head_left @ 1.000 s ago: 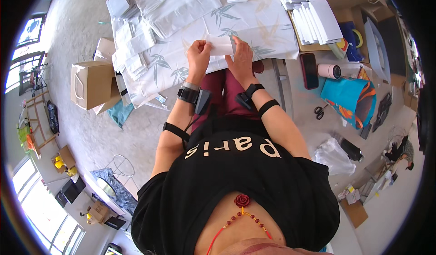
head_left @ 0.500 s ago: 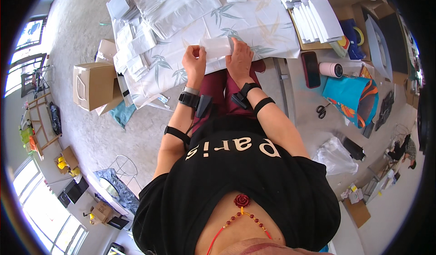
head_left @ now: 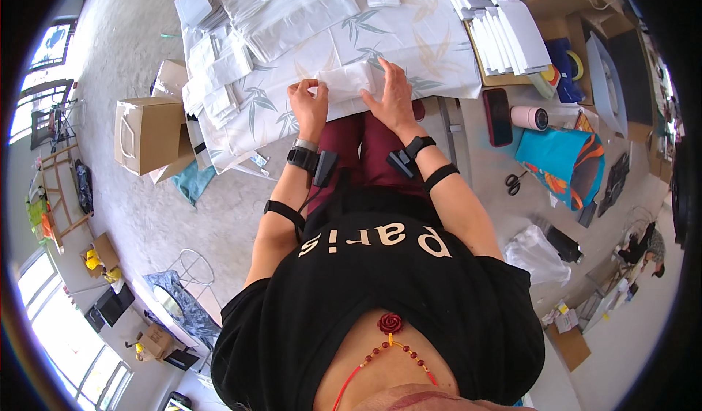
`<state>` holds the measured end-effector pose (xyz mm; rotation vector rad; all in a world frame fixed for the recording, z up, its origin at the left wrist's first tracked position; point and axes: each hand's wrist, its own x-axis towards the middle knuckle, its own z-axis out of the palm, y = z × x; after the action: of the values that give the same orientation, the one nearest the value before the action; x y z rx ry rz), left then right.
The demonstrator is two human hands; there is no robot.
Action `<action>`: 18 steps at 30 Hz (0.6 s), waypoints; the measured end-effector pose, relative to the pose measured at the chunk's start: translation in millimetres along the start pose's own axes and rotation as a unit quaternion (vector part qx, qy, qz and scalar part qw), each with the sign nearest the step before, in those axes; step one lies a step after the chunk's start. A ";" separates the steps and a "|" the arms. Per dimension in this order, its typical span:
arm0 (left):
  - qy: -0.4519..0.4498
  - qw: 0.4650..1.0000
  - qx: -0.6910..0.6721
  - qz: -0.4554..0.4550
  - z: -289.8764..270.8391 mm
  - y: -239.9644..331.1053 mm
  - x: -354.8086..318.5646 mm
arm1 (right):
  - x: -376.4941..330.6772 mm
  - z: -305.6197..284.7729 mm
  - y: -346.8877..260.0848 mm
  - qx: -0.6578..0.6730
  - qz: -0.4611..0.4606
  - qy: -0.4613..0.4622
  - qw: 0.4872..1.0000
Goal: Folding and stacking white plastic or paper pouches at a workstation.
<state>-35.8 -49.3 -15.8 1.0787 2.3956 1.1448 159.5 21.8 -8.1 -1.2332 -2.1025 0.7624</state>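
A thin, whitish see-through bag [head_left: 345,80] is laid near the front edge of the table [head_left: 431,74], on a leaf-printed cover, directly ahead of the person's lap. Its left end is reached by the left hand [head_left: 309,107], whose thumb and fingertips are brought together there and appear to be pinched on it. The right hand [head_left: 393,100] is held with thumb and fingers spread apart beside the right end; whether the plastic is touched by it cannot be told. The two hands are kept apart, with the bag between them.

By judgement, the step in hand is the straightening or finishing of this one bag, though whether anything is contained in it cannot be made out. For the next move, a light hold at the left end would be called for, with the right end steadied by flat fingers so that the thin film is not creased or dragged.

Further off, a broad pile of clear bags [head_left: 289,12] is spread at the far left, and smaller packets [head_left: 219,67] are heaped nearer. On the right, white folded cards [head_left: 508,38] are stacked in a box, well apart from both hands
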 end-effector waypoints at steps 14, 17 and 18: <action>-0.024 0.997 -0.053 -0.045 0.0 1.6 2.7 | 14.1 9.2 11.6 0.026 -0.034 0.040 0.998; -0.028 0.996 -0.073 -0.049 -0.7 3.9 2.4 | 16.3 10.1 6.7 0.024 -0.049 0.039 0.998; -0.032 0.995 -0.074 -0.051 -1.4 4.9 2.4 | 17.9 10.2 5.0 0.017 -0.055 0.036 0.998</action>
<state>-35.6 -46.3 -11.0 0.9215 2.2500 1.2111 147.7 38.0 -15.1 -1.1002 -2.0724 0.6913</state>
